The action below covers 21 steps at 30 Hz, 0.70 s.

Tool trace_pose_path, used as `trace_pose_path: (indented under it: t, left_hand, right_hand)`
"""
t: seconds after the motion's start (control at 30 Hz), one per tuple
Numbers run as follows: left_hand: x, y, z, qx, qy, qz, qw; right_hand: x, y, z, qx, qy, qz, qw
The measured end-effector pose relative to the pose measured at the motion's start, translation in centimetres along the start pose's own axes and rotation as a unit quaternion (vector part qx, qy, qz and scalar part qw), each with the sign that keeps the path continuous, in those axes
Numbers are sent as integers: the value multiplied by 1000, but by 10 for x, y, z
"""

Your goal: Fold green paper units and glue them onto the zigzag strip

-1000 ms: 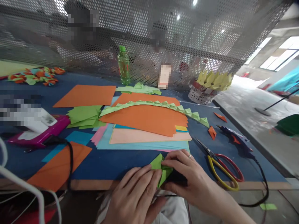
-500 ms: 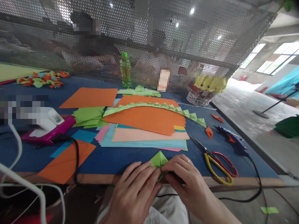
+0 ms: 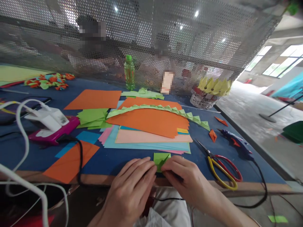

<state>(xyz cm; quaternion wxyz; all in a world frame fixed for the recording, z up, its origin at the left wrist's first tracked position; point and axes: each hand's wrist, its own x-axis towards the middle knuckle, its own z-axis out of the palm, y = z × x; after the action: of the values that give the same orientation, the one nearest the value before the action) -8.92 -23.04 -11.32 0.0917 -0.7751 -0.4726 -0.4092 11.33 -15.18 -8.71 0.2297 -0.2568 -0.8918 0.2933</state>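
Note:
A small square of green paper (image 3: 161, 158) lies at the table's front edge, with a raised fold at its right side. My left hand (image 3: 133, 186) is at its lower left edge, fingers close together and fingertips on the paper. With thumb and fingers pinched, my right hand (image 3: 186, 175) grips the folded right corner. Both hands hide the lower part of the square. Just beyond it lies a stack of coloured sheets (image 3: 151, 145). To the right rest scissors (image 3: 221, 167) with one red and one yellow handle.
A pale green strip of folded triangles (image 3: 163, 107) curves over orange sheets (image 3: 149, 121). A glue gun (image 3: 236, 142) and orange folded pieces (image 3: 213, 135) lie right. Left are a purple power strip (image 3: 44, 135), cables and green sheets (image 3: 92, 118). A bottle (image 3: 129, 74) stands behind.
The green paper had a pointed top and now shows a flat, square top edge. My left hand has slid slightly left, off the middle of the paper. The camera view has shifted a little.

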Motion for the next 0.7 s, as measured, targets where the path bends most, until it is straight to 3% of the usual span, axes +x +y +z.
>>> trace_pose_path:
  t: [0.23, 0.47, 0.7]
  left_hand:
    - [-3, -8, -7, 16, -43, 16, 999]
    - [-3, -11, -8, 52, -42, 86, 994]
    - [2, -15, -14, 101, -97, 129, 982]
  right_hand:
    - [6, 5, 0, 2, 12, -10, 1000]
    - [8, 18, -7, -72, -21, -98, 992]
    - [5, 17, -15, -118, -34, -168, 978]
